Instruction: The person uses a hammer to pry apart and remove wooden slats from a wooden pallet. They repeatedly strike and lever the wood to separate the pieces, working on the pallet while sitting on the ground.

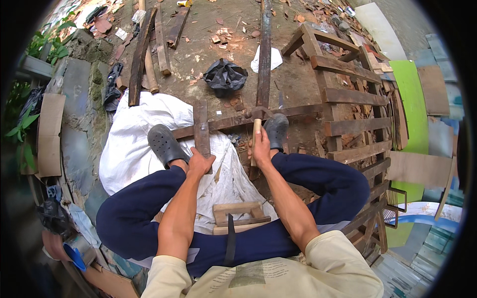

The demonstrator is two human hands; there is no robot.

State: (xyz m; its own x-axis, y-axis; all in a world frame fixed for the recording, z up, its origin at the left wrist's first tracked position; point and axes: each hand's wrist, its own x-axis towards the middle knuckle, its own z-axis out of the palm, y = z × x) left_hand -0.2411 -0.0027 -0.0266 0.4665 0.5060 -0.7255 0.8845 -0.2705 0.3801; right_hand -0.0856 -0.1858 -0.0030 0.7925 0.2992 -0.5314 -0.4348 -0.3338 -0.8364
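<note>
My left hand (200,163) is closed on the lower end of a short dark wooden board (201,126), which crosses a long wooden slat (228,122). In my right hand (262,149) is a hammer (257,128), gripped by its pale wooden handle with the head up. The hammer head is over the place where the slat meets a long dark beam (265,54) running away from me. My grey clogs (168,145) are on either side, the left one by the slat and the right one (277,131) beside the hammer.
A white sack (134,134) spreads under my left foot and between my legs. To the right stands a slatted wooden frame (355,97). Ahead are a black plastic bag (225,77) and loose wood lengths (141,54). A small wooden piece (237,211) sits close to my lap.
</note>
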